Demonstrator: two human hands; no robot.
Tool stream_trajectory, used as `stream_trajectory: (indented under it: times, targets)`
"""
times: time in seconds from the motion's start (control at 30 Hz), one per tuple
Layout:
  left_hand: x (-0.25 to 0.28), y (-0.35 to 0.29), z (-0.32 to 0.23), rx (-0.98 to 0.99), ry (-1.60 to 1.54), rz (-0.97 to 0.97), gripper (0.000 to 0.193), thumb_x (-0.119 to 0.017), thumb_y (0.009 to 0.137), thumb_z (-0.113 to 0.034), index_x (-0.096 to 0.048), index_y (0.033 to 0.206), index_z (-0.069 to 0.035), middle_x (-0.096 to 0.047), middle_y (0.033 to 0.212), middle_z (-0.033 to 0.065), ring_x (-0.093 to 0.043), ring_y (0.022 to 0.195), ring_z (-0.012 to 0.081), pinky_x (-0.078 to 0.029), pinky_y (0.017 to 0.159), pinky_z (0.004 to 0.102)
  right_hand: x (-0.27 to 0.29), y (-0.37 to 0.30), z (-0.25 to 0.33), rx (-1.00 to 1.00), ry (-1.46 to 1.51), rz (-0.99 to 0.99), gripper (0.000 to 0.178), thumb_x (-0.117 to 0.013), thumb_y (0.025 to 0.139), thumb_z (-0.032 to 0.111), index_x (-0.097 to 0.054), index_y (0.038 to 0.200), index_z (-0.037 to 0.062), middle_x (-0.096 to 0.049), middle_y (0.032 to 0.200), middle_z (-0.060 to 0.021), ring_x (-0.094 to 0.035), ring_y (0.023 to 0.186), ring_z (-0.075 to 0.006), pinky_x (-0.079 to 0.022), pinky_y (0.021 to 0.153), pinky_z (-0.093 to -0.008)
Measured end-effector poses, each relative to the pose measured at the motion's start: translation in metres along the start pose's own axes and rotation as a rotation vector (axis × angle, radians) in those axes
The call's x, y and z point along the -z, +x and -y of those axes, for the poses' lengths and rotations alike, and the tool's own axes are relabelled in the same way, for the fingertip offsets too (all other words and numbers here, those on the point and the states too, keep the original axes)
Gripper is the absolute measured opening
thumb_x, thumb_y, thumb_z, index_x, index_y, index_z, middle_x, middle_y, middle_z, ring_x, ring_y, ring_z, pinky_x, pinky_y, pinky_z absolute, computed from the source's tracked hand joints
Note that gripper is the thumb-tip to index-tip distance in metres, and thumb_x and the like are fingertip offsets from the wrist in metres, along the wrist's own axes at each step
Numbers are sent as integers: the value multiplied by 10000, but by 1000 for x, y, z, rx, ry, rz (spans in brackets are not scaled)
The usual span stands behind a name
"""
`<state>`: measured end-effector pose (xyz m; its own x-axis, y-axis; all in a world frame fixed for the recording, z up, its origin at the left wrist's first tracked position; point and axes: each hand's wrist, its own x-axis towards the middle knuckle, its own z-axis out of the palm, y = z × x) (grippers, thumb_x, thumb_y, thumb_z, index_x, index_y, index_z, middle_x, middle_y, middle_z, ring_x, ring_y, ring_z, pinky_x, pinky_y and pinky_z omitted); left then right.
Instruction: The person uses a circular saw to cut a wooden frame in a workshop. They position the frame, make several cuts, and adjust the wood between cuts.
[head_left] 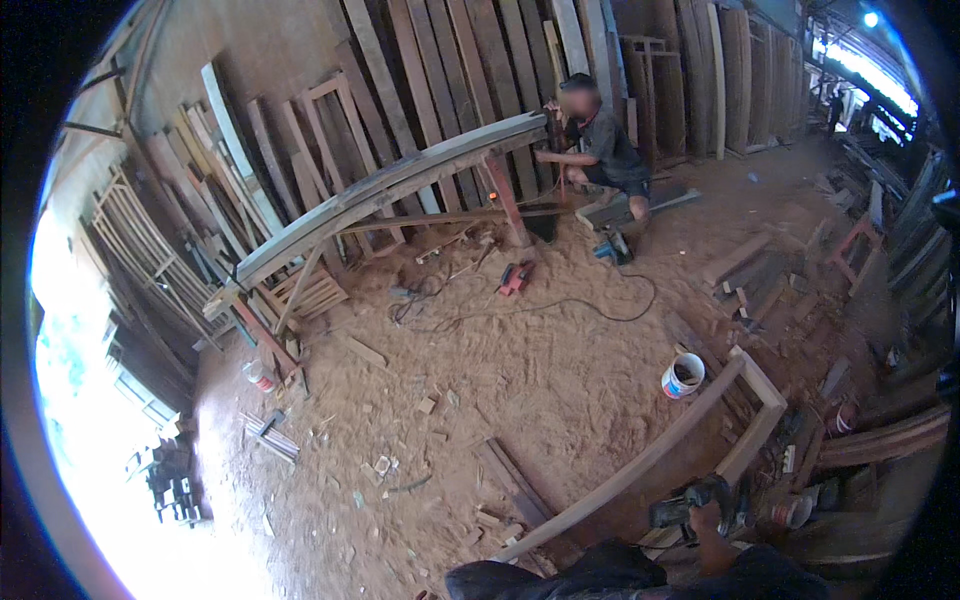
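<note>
My right hand (705, 519) is closed round the handle of a dark power tool (668, 513) at the lower right. Its exact kind is hard to make out. The tool is by the near end of a wooden frame (640, 462), which has a long rail, a short crosspiece and a second rail. Whether the tool touches the frame is unclear. Dark clothing covers my legs (560, 572) at the lower edge, close to the long rail. My left hand does not show.
A co-worker (612, 150) crouches at the far end of a long raised beam (390, 180). A red power tool (514, 278), a blue one (614, 248) and a cable lie on the sawdust-strewn ground. A white bucket (683, 375) stands beside the frame. Planks (470, 80) lean along the wall.
</note>
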<state>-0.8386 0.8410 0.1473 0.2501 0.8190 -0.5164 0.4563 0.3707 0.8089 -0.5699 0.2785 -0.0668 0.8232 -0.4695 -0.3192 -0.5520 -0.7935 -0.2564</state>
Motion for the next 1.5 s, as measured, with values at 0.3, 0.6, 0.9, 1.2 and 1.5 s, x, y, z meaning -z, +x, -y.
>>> stream_trajectory:
  times: [0.3,0.6,0.9,1.2,1.5]
  targets:
    - [175,107,26,-78,24,180,419,-433,994,-343,-617,1143,3,-667,1012,131,-606,907,212,-483,859,364,-31,-180,-54,-242,149,-395,411,-800,689,189,-670,1016,-23,-703,993,-223,-674,949,-402,-524,818,-497]
    - [297,165,10,-173,-43,177,444,-406,1000,-366,-625,1102,7,-664,1013,141,-607,924,223,-486,865,376,-8,-328,-113,-164,-456,-157,279,-740,743,225,-722,942,30,-725,940,-175,-693,881,-375,-531,772,-501]
    - [331,205,-210,-1020,-174,67,476,-378,1006,-389,-632,1060,10,-661,1014,151,-609,941,234,-489,870,389,-31,-493,-117,-493,-67,-628,244,-619,832,256,-730,805,41,-719,806,-177,-714,758,-332,-545,628,-449]
    - [309,129,-359,-1808,-519,-188,514,-351,1012,-412,-639,1018,14,-658,1015,160,-610,958,245,-493,876,401,3,-550,-80,-541,-341,-268,202,-596,912,219,-761,985,127,-745,1000,-106,-729,911,-251,-566,693,-401]
    - [329,213,-303,-1707,-395,-206,558,-324,1018,-435,-647,976,18,-655,1016,170,-612,975,256,-496,882,414,-11,-525,-106,-527,-214,-411,202,-616,829,220,-744,873,70,-734,878,-113,-712,815,-274,-546,688,-426]
